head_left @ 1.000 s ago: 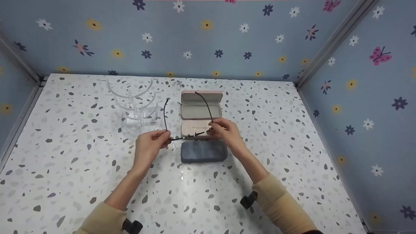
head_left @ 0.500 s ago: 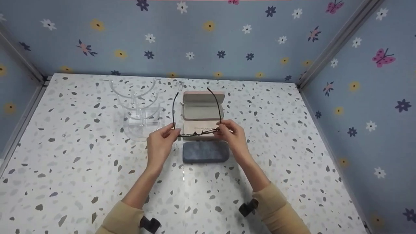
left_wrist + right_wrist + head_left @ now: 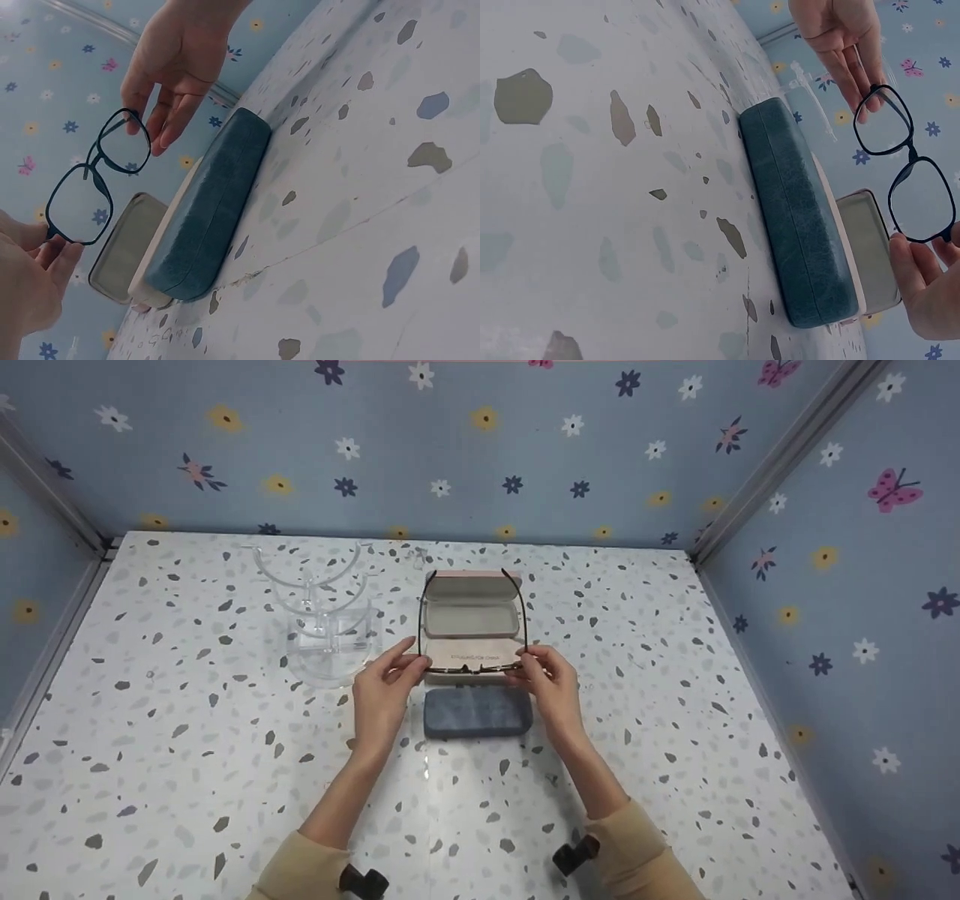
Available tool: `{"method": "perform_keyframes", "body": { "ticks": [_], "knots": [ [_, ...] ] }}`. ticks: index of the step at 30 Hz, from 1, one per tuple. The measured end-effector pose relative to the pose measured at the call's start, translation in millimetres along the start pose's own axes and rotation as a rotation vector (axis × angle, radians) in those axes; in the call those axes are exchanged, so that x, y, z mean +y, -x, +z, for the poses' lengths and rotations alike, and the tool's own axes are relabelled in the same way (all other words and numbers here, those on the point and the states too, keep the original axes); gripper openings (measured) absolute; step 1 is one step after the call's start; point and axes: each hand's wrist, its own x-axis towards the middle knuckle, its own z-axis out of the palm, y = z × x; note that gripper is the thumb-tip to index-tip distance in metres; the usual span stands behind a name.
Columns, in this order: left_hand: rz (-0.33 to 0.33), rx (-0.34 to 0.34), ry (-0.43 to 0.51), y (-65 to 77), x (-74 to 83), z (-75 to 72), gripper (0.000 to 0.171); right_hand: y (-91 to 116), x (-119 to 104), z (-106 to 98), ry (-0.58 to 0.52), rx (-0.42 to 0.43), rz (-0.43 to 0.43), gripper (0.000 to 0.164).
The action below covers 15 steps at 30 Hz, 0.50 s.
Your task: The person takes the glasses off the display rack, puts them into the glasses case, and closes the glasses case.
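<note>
A pair of dark-framed eyeglasses (image 3: 480, 669) is held up above the cases, temples unfolded and pointing to the back wall. My left hand (image 3: 384, 690) pinches its left hinge corner; my right hand (image 3: 551, 686) pinches the right one. In the left wrist view the clear lenses and black frame (image 3: 105, 193) show off the table. Beneath and behind lie three glasses cases in a column: a blue-grey closed case (image 3: 478, 712) nearest, a pale pink closed case (image 3: 472, 649) partly behind the frame, and an open case (image 3: 472, 619) with a grey lining at the back.
A clear acrylic display stand (image 3: 330, 641) with curved arms stands left of the cases. A small transparent piece (image 3: 418, 559) lies near the back edge. Flower-patterned walls (image 3: 450, 450) border the speckled white table (image 3: 637, 720) at the back and sides.
Both hands have carried the eyeglasses to the right, the left hand farther. The frame has turned from slanted to nearly level, and the temples now line up with the open case's sides.
</note>
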Motion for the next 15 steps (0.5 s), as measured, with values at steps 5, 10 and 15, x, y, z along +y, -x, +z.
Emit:
{"method": "perform_keyframes", "body": {
  "ticks": [5,10,15],
  "knots": [
    [0.054,0.004,0.042,1.2,-2.7,4.5,0.037,3,0,-2,-0.008,0.017,-0.017,0.024],
    [0.077,-0.013,0.061,2.5,-4.5,9.4,0.036,7,1,-4,-0.03,0.023,-0.038,0.022],
    [0.093,-0.018,0.019,4.5,-5.0,12.6,0.038,8,2,-7,0.007,0.009,-0.053,0.027]
  ]
}}
